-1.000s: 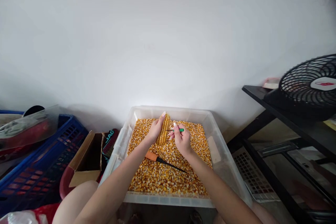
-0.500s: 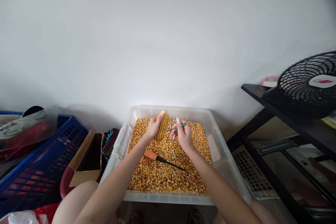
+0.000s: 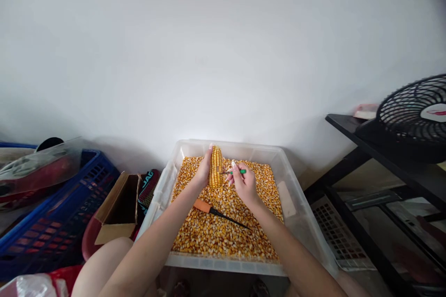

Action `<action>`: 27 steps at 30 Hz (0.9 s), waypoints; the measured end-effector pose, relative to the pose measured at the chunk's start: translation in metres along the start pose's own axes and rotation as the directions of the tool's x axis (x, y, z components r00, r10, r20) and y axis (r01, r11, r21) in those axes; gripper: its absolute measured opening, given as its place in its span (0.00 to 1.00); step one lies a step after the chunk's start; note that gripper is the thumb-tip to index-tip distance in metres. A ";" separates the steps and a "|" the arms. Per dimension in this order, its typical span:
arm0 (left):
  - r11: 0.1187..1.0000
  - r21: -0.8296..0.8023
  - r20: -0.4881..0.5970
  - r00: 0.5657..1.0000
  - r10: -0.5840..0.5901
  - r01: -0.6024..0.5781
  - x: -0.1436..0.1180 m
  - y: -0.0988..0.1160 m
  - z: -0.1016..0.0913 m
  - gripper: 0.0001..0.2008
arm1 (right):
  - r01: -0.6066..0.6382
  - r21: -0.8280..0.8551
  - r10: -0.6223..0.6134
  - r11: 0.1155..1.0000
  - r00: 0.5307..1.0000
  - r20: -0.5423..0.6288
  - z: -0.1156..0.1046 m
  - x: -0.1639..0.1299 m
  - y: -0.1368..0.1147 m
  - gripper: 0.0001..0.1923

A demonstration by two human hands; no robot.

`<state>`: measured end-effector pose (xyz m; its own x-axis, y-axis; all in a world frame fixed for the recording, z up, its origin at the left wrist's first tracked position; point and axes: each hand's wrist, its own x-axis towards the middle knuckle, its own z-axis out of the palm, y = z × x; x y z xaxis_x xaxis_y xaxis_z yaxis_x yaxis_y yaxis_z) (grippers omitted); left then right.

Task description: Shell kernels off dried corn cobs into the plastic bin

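Note:
My left hand (image 3: 205, 167) grips a yellow corn cob (image 3: 215, 167) from its left side, holding it nearly upright above the loose kernels. A green-handled screwdriver (image 3: 240, 171) is pinched in my right hand (image 3: 244, 182); its thin metal shaft points left and its tip meets the right side of the cob. Below both hands, loose corn kernels (image 3: 226, 243) cover the bottom of a clear plastic bin (image 3: 223, 267). On the kernels lies a tool with an orange handle (image 3: 202, 205) and a long dark pointed shaft.
At left stand a blue plastic crate (image 3: 52, 227), an open cardboard box (image 3: 116, 232) in a reddish tub, and a red-and-white bag. A black fan (image 3: 414, 106) sits on a black rack (image 3: 348, 130) at right, with a white basket (image 3: 341, 236) below. A white wall rises behind.
The cob has turned more upright in my left hand. The screwdriver has moved slightly lower and levelled, its tip now at the cob. The camera view has shifted a little to the left.

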<state>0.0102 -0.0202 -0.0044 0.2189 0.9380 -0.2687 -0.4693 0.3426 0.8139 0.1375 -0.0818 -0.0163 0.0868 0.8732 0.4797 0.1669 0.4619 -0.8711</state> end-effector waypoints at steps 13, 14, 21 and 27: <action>0.995 -0.062 0.094 0.993 -0.076 0.082 0.001 -0.001 -0.003 0.27 | 0.016 -0.021 -0.015 1.000 0.999 0.032 0.002 -0.003 -0.002 0.15; 0.995 -0.062 0.087 0.993 -0.079 0.084 0.001 0.000 -0.003 0.27 | 0.017 -0.021 -0.016 1.000 0.999 0.033 0.002 -0.003 -0.002 0.15; 0.995 -0.054 0.086 0.993 -0.076 0.081 -0.001 0.001 -0.002 0.26 | 0.016 -0.046 -0.015 0.999 1.000 0.015 0.004 -0.003 0.000 0.15; 0.995 -0.063 0.107 0.992 -0.069 0.076 0.001 -0.001 -0.004 0.26 | -0.008 -0.035 0.008 0.999 1.000 -0.001 0.004 -0.002 -0.001 0.16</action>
<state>0.0075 -0.0194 -0.0070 0.3408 0.9012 -0.2676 -0.5043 0.4155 0.7570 0.1336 -0.0836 -0.0165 0.0893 0.8765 0.4730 0.2008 0.4493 -0.8705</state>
